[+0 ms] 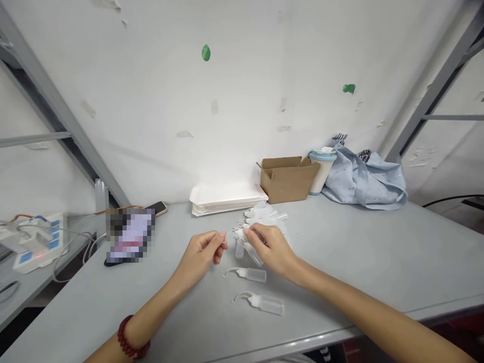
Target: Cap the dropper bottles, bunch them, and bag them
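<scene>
My right hand [273,247] is closed around a small translucent squeeze bottle, its white nozzle [239,232] pointing left past my fingertips. Left of it, my left hand [207,249] pinches thumb against fingers; a tiny whitish bit shows there, too small to name. A pile of similar clear bottles [262,212] lies just behind my right hand, and two loose ones [239,249] lie partly under it. Nearer to me, two more rest on their sides: one bottle [255,275] and, below it, another bottle [270,304], each with a thin curved white strap at the nozzle.
On the grey table [170,322], white envelopes [227,196] are stacked by the wall beside an open cardboard box [289,179]. A lidded cup [321,171] and a light blue cloth bag [366,181] stand to the right. At left are a phone [161,207], a blurred item [130,237] and a power strip [41,247].
</scene>
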The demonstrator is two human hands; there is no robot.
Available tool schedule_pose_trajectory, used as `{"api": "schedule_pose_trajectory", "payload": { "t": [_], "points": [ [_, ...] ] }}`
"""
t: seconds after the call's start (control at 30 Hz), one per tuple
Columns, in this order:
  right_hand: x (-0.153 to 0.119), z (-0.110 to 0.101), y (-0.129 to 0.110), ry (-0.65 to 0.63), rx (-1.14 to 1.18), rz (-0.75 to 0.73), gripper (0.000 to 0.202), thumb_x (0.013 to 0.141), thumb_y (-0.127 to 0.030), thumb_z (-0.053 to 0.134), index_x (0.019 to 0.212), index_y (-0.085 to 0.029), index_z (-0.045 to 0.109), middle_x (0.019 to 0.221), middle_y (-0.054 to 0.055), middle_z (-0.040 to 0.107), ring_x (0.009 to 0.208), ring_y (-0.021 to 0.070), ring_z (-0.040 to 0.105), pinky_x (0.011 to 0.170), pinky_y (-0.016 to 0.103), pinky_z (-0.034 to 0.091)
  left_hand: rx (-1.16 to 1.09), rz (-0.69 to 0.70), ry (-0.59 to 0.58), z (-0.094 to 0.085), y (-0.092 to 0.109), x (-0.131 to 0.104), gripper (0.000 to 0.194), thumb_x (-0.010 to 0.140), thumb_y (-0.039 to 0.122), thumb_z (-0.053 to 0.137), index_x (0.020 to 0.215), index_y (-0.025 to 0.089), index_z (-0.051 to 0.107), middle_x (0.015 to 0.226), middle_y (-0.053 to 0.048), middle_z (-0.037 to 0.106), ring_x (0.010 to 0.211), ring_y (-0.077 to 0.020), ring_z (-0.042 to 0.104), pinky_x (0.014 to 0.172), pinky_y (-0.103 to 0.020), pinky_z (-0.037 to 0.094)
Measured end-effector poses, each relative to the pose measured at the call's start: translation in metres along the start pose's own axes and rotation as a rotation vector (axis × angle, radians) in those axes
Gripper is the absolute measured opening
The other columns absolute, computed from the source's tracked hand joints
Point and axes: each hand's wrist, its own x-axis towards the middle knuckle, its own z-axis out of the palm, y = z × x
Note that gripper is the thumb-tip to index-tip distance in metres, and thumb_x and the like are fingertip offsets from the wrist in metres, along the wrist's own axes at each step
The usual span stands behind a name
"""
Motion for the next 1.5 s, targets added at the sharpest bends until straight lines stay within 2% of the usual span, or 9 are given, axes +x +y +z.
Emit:
{"api": "schedule_pose_trajectory", "payload": {
  "t": [0.1, 0.23, 0.43, 0.73, 1.5],
  "points": [
    [0.0011, -0.0003, -0.0004, 0.006, -0.005, 0.005, 0.039, 0.091, -0.039, 0.037, 0.058, -0.018, 0.035, 0.052, -0.005, 0.037, 0.049, 0.0086, 0.031, 0.049, 0.024, 0.022, 0.049, 0.023, -0.012, 0.0005, 0.0000, 0.0004, 0.043, 0.082, 0.050, 0.048, 0.054, 0.017, 0.050, 0.045, 0.005, 0.044, 0.045, -0.0100, 0.042, 0.050, -0.023, 0.033],
    [-0.0002, 0.0003, -0.0039, -0.015, 0.014, -0.015, 0.038, 0.091, -0.038, 0.038, 0.058, -0.018, 0.036, 0.052, -0.004, 0.037, 0.050, 0.0085, 0.032, 0.049, 0.023, 0.024, -0.015, 0.011, 0.041, -0.0014, -0.0017, 0.0025, 0.040, 0.082, 0.051, 0.049, 0.059, 0.017, 0.051, 0.046, 0.006, 0.043, 0.044, -0.0096, 0.040, 0.049, -0.023, 0.030],
    [-0.0039, 0.0005, -0.0068, -0.061, 0.047, -0.067, 0.037, 0.091, -0.037, 0.037, 0.059, -0.018, 0.035, 0.052, -0.005, 0.034, 0.048, 0.0078, 0.030, 0.048, 0.022, 0.023, -0.173, -0.068, -0.072, -0.0011, -0.0058, 0.0036, 0.037, 0.083, 0.049, 0.050, 0.064, 0.016, 0.052, 0.053, 0.006, 0.044, 0.046, -0.0090, 0.041, 0.053, -0.023, 0.033],
    [-0.0051, 0.0017, -0.0062, -0.076, 0.030, -0.070, 0.037, 0.092, -0.037, 0.037, 0.060, -0.018, 0.037, 0.052, -0.005, 0.036, 0.048, 0.0077, 0.031, 0.048, 0.022, 0.024, -0.358, -0.144, -0.128, -0.0020, -0.0091, 0.0025, 0.036, 0.084, 0.041, 0.051, 0.059, 0.016, 0.046, 0.053, 0.007, 0.035, 0.044, -0.0067, 0.035, 0.050, -0.022, 0.029],
    [-0.0073, 0.0028, -0.0059, -0.055, 0.005, -0.116, 0.034, 0.092, -0.036, 0.036, 0.064, -0.017, 0.045, 0.051, -0.005, 0.037, 0.047, 0.0080, 0.031, 0.049, 0.023, 0.025, -0.470, -0.203, -0.213, 0.0004, -0.0029, -0.0003, 0.038, 0.083, 0.044, 0.054, 0.058, 0.017, 0.043, 0.053, 0.008, 0.032, 0.043, -0.0068, 0.032, 0.050, -0.023, 0.028]
  ]
}}
